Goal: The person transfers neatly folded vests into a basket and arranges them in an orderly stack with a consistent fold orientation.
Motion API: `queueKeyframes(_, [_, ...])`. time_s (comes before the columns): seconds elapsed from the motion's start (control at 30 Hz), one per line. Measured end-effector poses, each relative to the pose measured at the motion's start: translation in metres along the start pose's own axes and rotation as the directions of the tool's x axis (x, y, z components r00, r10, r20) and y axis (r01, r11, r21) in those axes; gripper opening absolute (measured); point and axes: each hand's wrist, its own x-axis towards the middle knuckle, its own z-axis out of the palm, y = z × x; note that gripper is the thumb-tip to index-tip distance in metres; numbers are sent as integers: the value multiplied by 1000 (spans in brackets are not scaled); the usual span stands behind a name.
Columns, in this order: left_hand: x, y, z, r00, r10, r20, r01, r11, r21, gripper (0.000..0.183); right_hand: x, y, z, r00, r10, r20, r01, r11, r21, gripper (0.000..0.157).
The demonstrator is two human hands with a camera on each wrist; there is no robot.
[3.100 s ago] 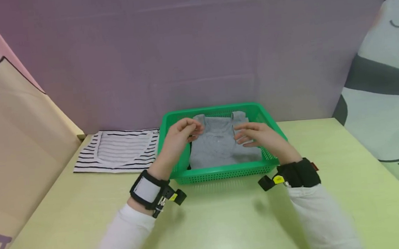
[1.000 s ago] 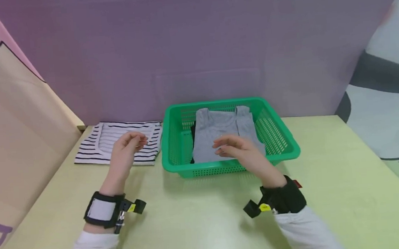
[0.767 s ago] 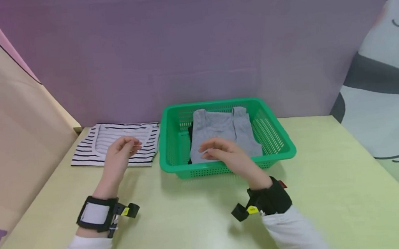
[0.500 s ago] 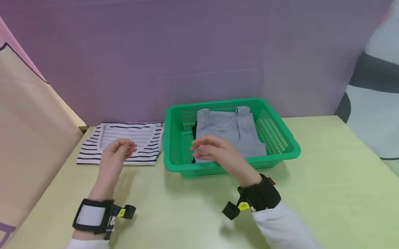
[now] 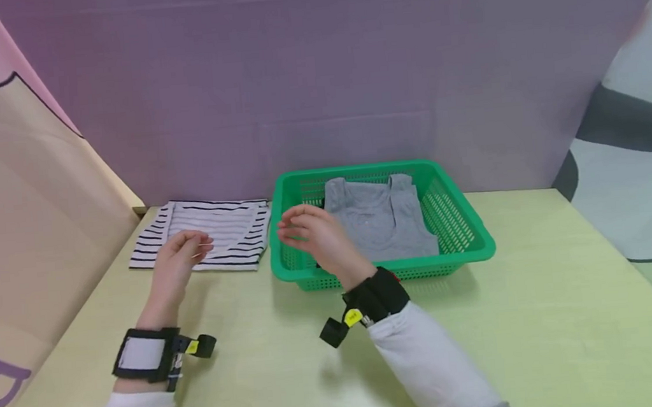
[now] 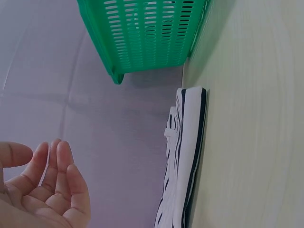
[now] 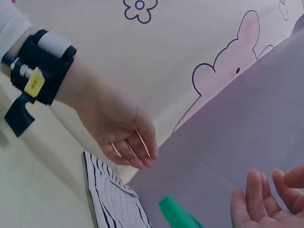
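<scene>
In the head view a folded striped shirt [image 5: 224, 221] lies at the back left of the table. Above its near edge hovers my left hand [image 5: 175, 263], fingers loosely bent and holding nothing; the left wrist view shows the same hand [image 6: 50, 194] with its palm up and fingers apart. A folded grey tank top [image 5: 384, 218] sits in the green basket [image 5: 459, 218] beside the shirt. Over the basket's left side is my right hand [image 5: 320, 239], its fingers relaxed, nothing between them. That hand covers part of the basket's left interior.
A bit of black cloth [image 5: 319, 266] shows beneath the tank top's left edge. The pale table [image 5: 270, 374] meets a purple backdrop [image 5: 317, 89] behind the basket. Printed cloth [image 5: 27, 208] borders the left side.
Earlier both hands were over the basket. The left hand has moved left to the striped shirt, and the right hand has shifted left across the tank top. Shirt and basket have stayed put.
</scene>
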Motion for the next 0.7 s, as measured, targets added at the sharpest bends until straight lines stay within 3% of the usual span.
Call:
queueKeyframes(0.3, [1,-5,-4,1000,-28,-11,28,999,17,32,20,0,36,982,30,-187,-6,992,127,18])
queueKeyframes(0.5, [3,-10,-7,997,-56,-44,56,998,2,30,31,8,67,976,30,-215,12,982,188,17])
queueKeyframes(0.7, [5,-14,-7,995,-78,-62,76,996,-37,27,42,34,89,964,25,-265,29,980,196,16])
